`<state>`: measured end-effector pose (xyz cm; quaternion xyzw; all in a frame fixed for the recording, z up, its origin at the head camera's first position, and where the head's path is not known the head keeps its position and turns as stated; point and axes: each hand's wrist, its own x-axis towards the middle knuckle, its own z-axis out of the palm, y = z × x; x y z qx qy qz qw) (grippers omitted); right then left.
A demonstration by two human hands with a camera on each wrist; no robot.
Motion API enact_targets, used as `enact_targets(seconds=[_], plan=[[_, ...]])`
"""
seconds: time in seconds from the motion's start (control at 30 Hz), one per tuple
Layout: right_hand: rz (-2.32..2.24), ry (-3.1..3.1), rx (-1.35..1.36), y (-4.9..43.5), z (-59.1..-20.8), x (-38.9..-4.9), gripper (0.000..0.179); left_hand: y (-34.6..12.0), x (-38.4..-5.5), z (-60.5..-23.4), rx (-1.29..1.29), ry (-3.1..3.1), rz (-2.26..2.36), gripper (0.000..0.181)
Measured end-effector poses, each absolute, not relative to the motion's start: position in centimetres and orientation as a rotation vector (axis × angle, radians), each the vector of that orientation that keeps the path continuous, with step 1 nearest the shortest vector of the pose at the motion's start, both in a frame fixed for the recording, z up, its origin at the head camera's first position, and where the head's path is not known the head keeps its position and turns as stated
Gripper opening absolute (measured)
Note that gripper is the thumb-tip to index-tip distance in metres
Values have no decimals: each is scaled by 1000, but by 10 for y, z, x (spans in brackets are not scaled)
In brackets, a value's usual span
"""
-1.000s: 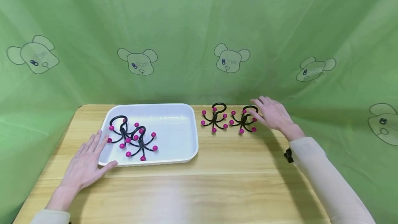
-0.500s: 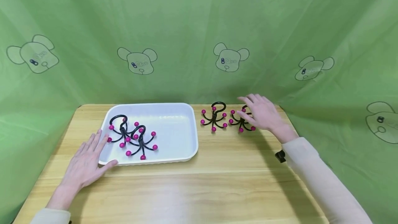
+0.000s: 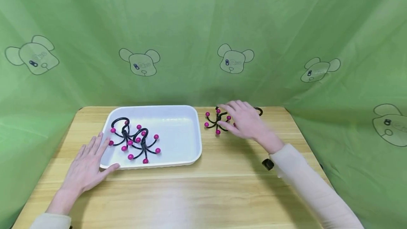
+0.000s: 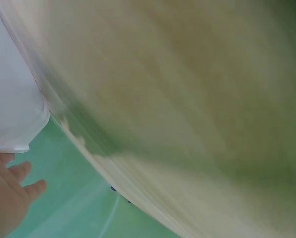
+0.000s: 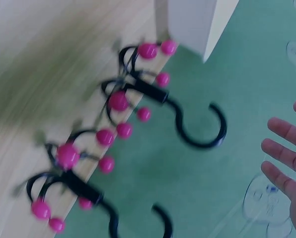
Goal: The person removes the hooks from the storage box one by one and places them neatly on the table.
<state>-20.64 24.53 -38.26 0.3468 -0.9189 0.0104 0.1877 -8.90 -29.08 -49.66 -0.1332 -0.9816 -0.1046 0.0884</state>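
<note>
My left hand (image 3: pixel 85 168) rests with straight, spread fingers along the left edge of a white tray (image 3: pixel 179 135). Two black hook hangers stand in the tray, a rear one (image 3: pixel 125 134) and a front one (image 3: pixel 144 145); each has several curved arms tipped with pink balls. To the tray's right, two more such hangers stand on the table, a left one (image 3: pixel 218 118) and a right one (image 5: pixel 81 186). My right hand (image 3: pixel 245 120) hovers over them with extended fingers and nothing in it. In the head view it hides most of the right hanger.
A wooden table (image 3: pixel 178 197) carries everything, its back edge against a green curtain (image 3: pixel 190 17) printed with mouse faces. The curtain also hangs at both sides. The tray's wall (image 5: pixel 187 27) shows beside the left loose hanger in the right wrist view.
My right hand has moved left, from the right loose hanger towards the left one. My left hand, the tray and all the hangers stay in place.
</note>
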Motion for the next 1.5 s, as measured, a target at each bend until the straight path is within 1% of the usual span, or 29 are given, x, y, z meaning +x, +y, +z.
enact_targets(seconds=[0.2, 0.53, 0.8, 1.5], plan=[[86, -2562, 1029, 213, -386, -196, 63, -290, -88, -497, -400, -2915, -309, 102], [140, -2520, 1150, 169, -392, -185, 71, -290, -88, -497, -400, -2913, -311, 102], [172, -2508, 1186, 145, -396, -177, 66, -290, -88, -498, -406, -2909, -318, 103], [162, -2549, 1305, 89, -394, -172, 64, -291, -88, -498, -403, -2909, -338, 102]])
